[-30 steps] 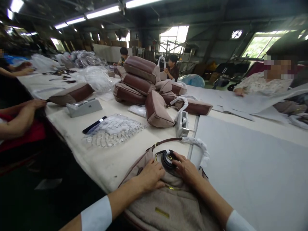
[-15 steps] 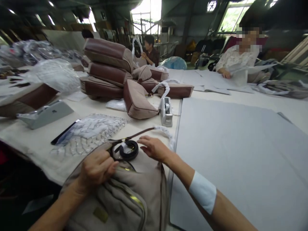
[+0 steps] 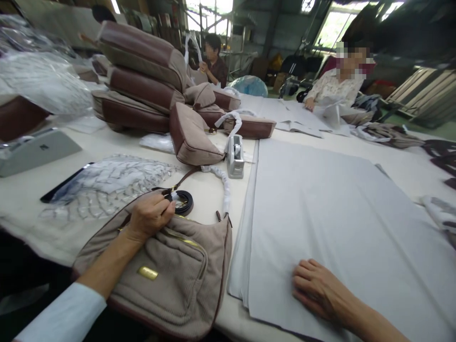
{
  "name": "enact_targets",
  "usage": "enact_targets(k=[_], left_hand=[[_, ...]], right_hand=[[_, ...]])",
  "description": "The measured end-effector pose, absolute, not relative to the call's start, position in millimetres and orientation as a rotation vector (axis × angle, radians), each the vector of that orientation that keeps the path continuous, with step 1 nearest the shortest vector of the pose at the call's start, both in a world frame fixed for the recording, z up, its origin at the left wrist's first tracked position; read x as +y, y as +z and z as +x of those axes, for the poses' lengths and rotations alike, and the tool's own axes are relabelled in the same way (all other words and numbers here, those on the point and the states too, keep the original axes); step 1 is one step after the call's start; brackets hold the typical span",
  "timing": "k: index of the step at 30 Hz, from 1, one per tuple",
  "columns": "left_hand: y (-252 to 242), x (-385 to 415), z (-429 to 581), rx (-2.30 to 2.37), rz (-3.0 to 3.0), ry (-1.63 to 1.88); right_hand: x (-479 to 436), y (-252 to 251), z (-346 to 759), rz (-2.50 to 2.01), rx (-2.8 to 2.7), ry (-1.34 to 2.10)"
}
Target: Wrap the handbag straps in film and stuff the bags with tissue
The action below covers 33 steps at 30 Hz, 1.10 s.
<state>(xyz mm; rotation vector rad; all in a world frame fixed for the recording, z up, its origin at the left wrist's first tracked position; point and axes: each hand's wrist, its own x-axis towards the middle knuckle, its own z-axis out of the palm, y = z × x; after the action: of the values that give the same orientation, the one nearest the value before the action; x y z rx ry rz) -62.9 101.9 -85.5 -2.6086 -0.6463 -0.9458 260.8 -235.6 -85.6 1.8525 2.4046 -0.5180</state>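
Observation:
A taupe corduroy handbag (image 3: pixel 178 289) with brown trim, a gold zip and a small gold plate lies at the table's front edge. My left hand (image 3: pixel 151 216) is closed on its top edge. Beside those fingers sits a coiled dark strap (image 3: pixel 185 202) with a white band. The bag's handle (image 3: pixel 225 187), partly wrapped in white, loops out behind it. To the right, my right hand (image 3: pixel 317 290) rests with curled fingers on the top sheet of grey-white paper (image 3: pixel 285 204), gathering it slightly; its fingertips are hidden.
A tape dispenser (image 3: pixel 235 159) stands behind the bag. Several brown-and-taupe bags (image 3: pixel 142 90) are piled at the back left. Clear plastic bags (image 3: pixel 117 183) lie over a dark flat object at left, near a grey stand (image 3: pixel 42 149). Two co-workers (image 3: pixel 335 85) sit across the table.
My right hand has moved from near the coiled strap, rightward and down onto the paper. My left hand stays closed at the bag's top. The view has shifted slightly right.

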Motion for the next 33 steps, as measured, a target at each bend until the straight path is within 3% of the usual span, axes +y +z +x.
enact_targets(k=[6, 11, 22, 29, 33], left_hand=[[-70.8, 91.6, -41.6, -0.759, -2.659, -0.941], [-50.2, 106.1, -18.9, -0.873, -2.682, -0.808], [-122.0, 99.4, -45.9, -1.292, -2.68, -0.626], [-83.3, 84.2, -34.8, -1.36, -2.759, -0.789], [-58.0, 33.0, -24.7, -1.279, -3.022, -1.063]], right_hand=[[-249.8, -72.0, 263.2, 1.957, 2.435, -0.376], [-205.0, -77.0, 211.6, 1.639, 2.621, -0.594], [-237.4, -104.7, 227.5, 1.934, 2.541, -0.678], [-252.7, -102.3, 215.5, 2.101, 2.538, -0.575], [-260.1, -104.1, 224.6, 2.188, 2.628, -0.851]])
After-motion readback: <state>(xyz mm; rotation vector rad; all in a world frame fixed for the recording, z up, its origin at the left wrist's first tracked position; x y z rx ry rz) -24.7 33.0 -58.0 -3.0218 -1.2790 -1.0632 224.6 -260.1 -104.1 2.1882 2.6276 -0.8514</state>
